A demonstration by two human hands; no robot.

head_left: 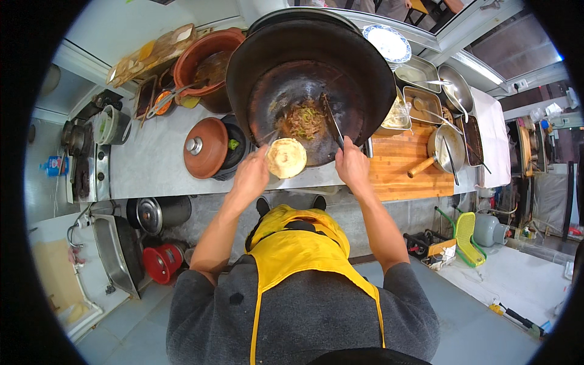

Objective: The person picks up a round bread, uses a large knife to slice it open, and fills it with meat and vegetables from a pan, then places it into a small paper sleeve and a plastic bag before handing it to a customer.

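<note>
My left hand (250, 173) is closed on the edge of a round, pale flatbread (286, 158) with browned patches. The bread is level with the near edge of a round, dark chopping board (274, 85). My right hand (353, 165) grips the black handle of a knife (332, 119), its blade pointing away from me over the board. Left of the blade lies a heap of chopped meat with green bits (305, 119). A tall, dark curved guard (371, 85) rises around the board's far side and flanks. A thin metallic edge shows just above my left fingers; its kind is unclear.
To the left stand a brown lidded pot (205, 148) and a large clay pot (210, 58) with a ladle. On the right, a wooden board (395, 167) carries a wooden-handled saucepan (439, 146); metal trays (420, 100) and a plate stack (387, 44) stand beyond.
</note>
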